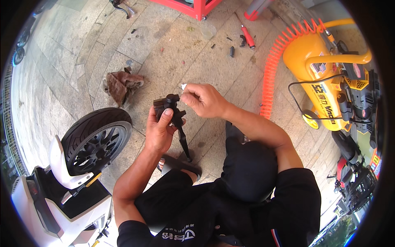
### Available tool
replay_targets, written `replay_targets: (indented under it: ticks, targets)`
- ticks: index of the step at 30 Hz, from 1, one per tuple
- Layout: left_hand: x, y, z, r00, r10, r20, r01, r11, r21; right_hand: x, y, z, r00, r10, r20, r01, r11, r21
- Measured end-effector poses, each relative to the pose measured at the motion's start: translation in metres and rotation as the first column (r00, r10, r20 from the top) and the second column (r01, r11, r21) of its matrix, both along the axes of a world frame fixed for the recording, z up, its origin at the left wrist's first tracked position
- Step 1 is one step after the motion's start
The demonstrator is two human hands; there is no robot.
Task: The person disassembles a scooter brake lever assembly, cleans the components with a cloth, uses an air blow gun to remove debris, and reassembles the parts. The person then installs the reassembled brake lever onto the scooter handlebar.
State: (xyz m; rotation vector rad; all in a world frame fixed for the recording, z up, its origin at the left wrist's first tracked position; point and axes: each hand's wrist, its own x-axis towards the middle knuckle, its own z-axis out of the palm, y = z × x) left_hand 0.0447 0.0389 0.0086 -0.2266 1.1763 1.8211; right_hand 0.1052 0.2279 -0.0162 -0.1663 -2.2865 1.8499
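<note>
My left hand (160,128) grips a black brake master cylinder with its lever (173,108), held over the paving; the lever points down towards my sandalled foot. Close against the upper right end of this part is my right hand (202,98), its thumb and index finger pinched together. A small white thing (184,86) shows at those fingertips; what it is cannot be made out. To the left of my hands a crumpled brown rag (122,86) lies on the ground.
A scooter's front wheel (98,148) stands at the left. On the right are a yellow air compressor (311,61) and its coiled red hose (270,74). A red-handled screwdriver (247,36), small black parts (231,52) and another lever (121,8) lie ahead, near a red metal stand (197,9).
</note>
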Motion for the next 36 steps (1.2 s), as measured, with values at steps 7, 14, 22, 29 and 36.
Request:
replay_targets:
  ticks: [7, 14, 22, 29, 36]
  targets:
    - [-0.001, 0.003, 0.003, 1.000, -0.017, -0.023, 0.017, 1.000, 0.010, 0.000, 0.007, 0.003, 0.973, 0.175, 0.148, -0.168, 0.984, -0.062]
    - [0.003, 0.001, 0.002, 0.997, -0.058, -0.044, 0.058, 0.998, 0.010, 0.006, 0.002, 0.001, 0.983, 0.084, 0.160, -0.061, 0.987, -0.147]
    - [0.001, 0.003, 0.004, 1.000, -0.009, 0.000, 0.009, 1.000, -0.005, 0.004, 0.002, -0.002, 0.972, 0.132, 0.195, -0.070, 0.952, -0.298]
    - [0.002, 0.001, 0.006, 0.999, -0.041, -0.034, 0.041, 0.999, -0.006, 0.006, 0.001, 0.004, 0.995, 0.069, 0.068, -0.062, 0.992, -0.112]
    - [0.002, 0.001, 0.006, 1.000, -0.029, -0.012, 0.029, 1.000, -0.004, 0.001, -0.002, 0.021, 0.999, 0.006, -0.033, -0.007, 1.000, -0.020]
